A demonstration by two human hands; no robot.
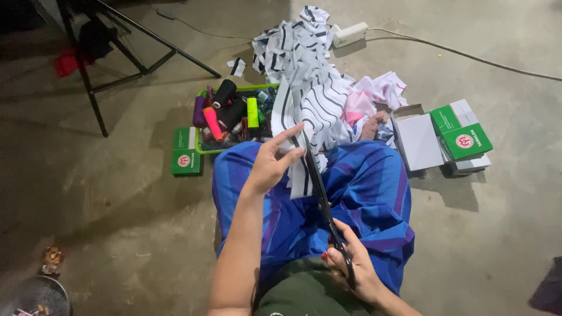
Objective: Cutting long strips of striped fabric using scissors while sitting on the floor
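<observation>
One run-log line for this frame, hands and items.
left hand: holds striped fabric | right hand: grips black scissors, blades at fabric edge | nearby: thread basket, green boxes

Two hands, one pair of scissors, three green-and-white boxes, one basket of thread spools.

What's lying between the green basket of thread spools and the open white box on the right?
In the head view, striped white fabric fills the stretch between the basket and the box.

Green-white boxes (another left)
</observation>
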